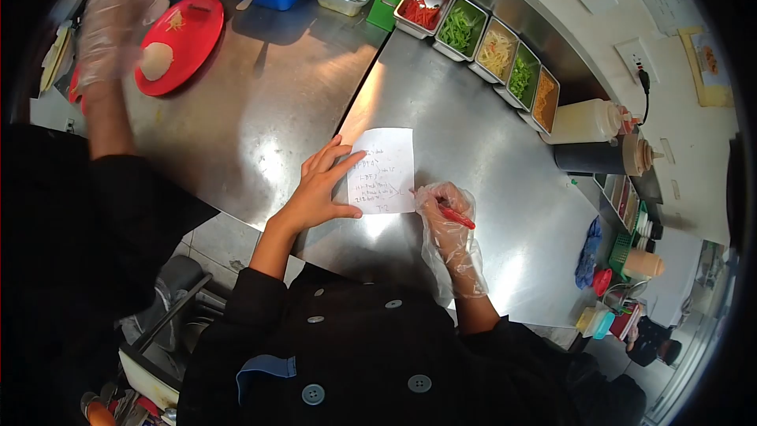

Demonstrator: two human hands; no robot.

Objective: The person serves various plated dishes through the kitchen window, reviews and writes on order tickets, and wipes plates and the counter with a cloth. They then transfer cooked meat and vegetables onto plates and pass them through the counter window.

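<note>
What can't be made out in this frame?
All in the head view:
Most handwriting on the paper: too small.
The red pen's writing tip: hidden by the gloved right hand.
Whether the co-worker's gloved hand holds anything: motion blur.
The blue tray's far side: cut off by the top edge.

You are in what looks like a commercial kitchen, working at a long stainless-steel counter [489, 213]. Rectangular metal pans of cut red, green and pale ingredients [495, 49] line its far edge, with a clear squeeze bottle of dark liquid [595, 156] near them. To your left, a co-worker in a clear plastic glove [118, 20] reaches beside a red oval plate [180, 43] of food, and your black jacket with round buttons [355, 347] resembles chef's wear.
</note>
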